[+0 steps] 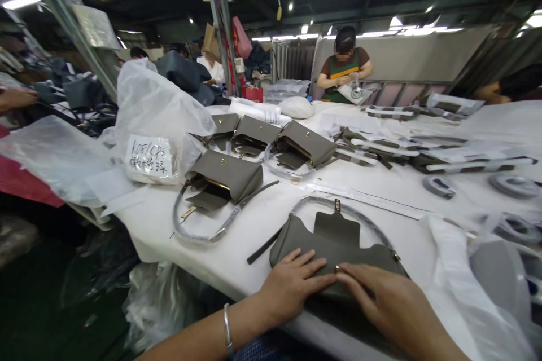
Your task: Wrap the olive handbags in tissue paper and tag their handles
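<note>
On the handbag [347, 254], likely light, supple and best held by its sides, the left hand [292, 285] lies spread, the right hand [383, 290] pinching a clasp [337, 269].

White label [149, 157] on or inside translucent plastic bag [154, 93] | handwritten "K08/CP3," slash possibly a 1 | Chinese characters below, not surely legible

Both hands [290, 287] touch a grey handbag [345, 258]
</note>
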A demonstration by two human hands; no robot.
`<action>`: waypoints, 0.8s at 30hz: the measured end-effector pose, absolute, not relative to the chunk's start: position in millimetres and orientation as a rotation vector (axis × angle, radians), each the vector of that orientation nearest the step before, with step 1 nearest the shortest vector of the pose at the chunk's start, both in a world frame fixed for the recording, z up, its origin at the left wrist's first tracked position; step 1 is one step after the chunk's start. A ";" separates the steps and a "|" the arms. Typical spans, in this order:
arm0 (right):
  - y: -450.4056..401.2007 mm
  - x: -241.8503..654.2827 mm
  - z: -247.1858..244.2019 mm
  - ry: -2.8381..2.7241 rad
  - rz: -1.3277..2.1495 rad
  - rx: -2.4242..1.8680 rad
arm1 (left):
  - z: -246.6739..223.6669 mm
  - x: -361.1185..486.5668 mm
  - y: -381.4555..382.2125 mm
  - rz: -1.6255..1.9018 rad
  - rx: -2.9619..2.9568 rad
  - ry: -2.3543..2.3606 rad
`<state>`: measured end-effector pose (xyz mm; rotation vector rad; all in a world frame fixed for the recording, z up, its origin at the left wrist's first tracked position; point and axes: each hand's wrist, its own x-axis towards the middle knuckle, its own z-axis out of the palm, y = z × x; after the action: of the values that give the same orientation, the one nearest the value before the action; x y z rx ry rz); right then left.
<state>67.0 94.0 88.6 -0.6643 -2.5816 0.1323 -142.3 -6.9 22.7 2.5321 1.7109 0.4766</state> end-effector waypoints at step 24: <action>186.7 -76.0 11.8 -2.226 1.273 -0.691 | 97.6 -326.4 -26.9 2.019 0.496 1.983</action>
<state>-76.0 186.7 11.8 -0.6908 -2.2262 1.2731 -326.4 -26.9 97.6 0.4959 1.9825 2.0194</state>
